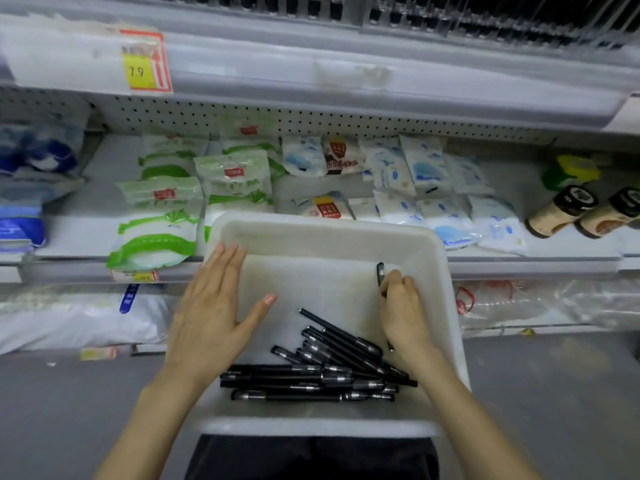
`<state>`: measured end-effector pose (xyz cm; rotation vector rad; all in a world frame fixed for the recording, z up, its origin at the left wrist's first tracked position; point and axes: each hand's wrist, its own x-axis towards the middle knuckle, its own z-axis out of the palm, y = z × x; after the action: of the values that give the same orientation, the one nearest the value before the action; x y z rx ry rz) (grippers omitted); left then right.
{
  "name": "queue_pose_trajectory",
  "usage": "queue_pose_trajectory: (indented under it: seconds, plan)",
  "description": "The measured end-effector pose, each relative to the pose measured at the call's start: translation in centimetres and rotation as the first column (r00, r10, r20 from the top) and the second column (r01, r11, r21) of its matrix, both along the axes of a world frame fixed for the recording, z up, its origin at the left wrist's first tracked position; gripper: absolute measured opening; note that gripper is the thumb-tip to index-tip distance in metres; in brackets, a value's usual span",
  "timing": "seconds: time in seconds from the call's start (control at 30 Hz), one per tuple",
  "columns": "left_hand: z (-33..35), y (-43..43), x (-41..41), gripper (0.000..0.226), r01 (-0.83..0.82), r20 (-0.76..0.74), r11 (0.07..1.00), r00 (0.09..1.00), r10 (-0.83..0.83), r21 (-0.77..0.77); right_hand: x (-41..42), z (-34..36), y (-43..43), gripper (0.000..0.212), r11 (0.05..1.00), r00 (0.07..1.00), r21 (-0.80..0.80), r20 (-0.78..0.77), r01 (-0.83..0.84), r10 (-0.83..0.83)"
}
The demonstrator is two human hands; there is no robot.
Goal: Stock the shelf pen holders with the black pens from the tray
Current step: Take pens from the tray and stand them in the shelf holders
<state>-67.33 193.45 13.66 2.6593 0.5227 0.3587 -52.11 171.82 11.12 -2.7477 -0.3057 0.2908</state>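
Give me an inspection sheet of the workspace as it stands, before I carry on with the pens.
Surface: white tray, far half bare.
Job's things: pens piled at tray's near end; one pen in right hand; holders up top, blurred.
Clutter: nothing seen in tray.
Grips: left hand flat, fingers straight, at tray's left wall; right hand pinches the pen.
Cables: nothing seen.
Surroundings: bags and jars on shelf; price tag above.

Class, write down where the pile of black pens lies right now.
In the head view, the pile of black pens lies at the near end of the white tray, between the left hand and the right hand, which grips one pen.
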Motion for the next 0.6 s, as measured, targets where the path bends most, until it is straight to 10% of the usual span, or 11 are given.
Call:
queue_pose_trajectory:
  seconds: [0.3, 0.6]
  plan:
    - [-0.4, 0.4, -0.2, 0.083, 0.016, 0.009, 0.999, 1.0, -0.016, 0.028, 0.6, 2.4, 0.3, 0.024, 0.939, 0.95, 0.335, -0.312, 0.084, 0.027]
    - [6.8, -3.0, 3.7, 0.062, 0.23, 0.262, 0.97, 0.934, -0.243, 0.079, -0.3, 13.6, -2.9, 0.077, 0.566, 0.904, 0.824, -0.25, 0.01, 0.348]
